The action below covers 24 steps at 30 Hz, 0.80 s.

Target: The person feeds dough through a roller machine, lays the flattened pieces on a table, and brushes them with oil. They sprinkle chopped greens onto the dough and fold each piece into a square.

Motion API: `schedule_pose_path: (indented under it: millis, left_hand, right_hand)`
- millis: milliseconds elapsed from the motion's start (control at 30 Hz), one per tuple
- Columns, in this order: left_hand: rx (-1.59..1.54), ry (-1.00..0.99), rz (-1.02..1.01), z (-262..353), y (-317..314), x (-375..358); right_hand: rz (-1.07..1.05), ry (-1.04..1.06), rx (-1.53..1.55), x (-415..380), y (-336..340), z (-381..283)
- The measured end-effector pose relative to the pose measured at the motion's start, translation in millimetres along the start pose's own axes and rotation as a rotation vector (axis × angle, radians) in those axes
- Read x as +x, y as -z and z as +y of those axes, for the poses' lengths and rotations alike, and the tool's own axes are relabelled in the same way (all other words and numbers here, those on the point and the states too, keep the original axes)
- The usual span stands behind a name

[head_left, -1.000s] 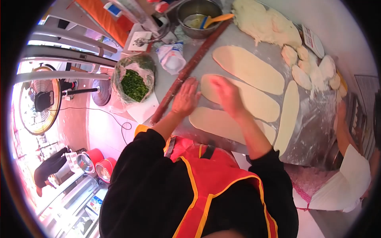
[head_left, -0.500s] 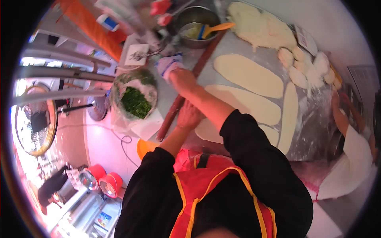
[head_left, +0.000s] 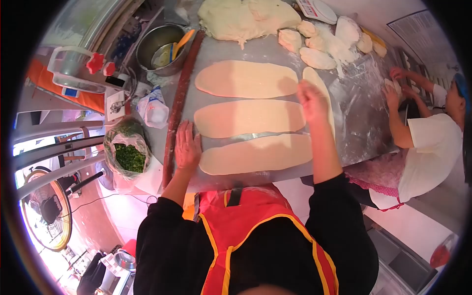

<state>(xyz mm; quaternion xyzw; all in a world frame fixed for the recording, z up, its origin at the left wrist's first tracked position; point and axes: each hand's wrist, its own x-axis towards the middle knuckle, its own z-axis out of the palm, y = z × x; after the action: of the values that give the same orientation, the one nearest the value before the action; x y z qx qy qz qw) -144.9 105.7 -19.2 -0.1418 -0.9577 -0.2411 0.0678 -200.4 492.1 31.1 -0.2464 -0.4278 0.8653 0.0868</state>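
Observation:
Three long flattened dough sheets lie side by side on the metal table: a far one, a middle one and a near one. A narrower dough strip runs crosswise at their right ends. My right hand is over the right ends of the far and middle sheets, its fingers drawn together; whatever they hold is hidden. Flat on the table, fingers extended, my left hand rests between a long reddish-brown wooden rod and the sheets' left ends.
Left of the rod are a white plastic bag, a bag of chopped greens and a metal pot with an orange-handled brush. Behind lie a large dough mass, dough pieces and a scale. A co-worker works at right.
My right hand has moved from the white bag at the left to the sheets' right ends. My left hand stays beside the rod. The view has turned, showing more of the co-worker.

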Motion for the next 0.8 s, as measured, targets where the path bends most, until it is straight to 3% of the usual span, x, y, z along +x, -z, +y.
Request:
schedule_pose_path:
  millis: [100,300,400,500,600,700,800]
  left_hand:
    - [0.014,-0.004,0.007,1,-2,-1]
    - [0.060,0.005,-0.004,3,-4,0]
    - [0.069,0.009,-0.004,1,-7,-1]
    - [0.059,-0.004,0.006,2,-6,0]
    - [0.058,-0.007,0.009,3,-7,0]
    - [0.057,-0.021,0.018,4,-5,-1]
    - [0.050,0.014,-0.015,6,-6,0]
  right_hand:
    - [0.234,0.292,-0.392,23,32,-38]
    - [0.296,0.305,-0.558,27,81,-60]
    - [0.271,0.193,-0.635,-13,108,-68]
    - [0.335,0.179,-0.680,-58,133,-72]
    - [0.246,0.208,-0.914,-97,162,-62]
    - [0.415,0.220,-0.738,-109,158,-68]
    - [0.326,0.044,-0.786,-103,151,-60]
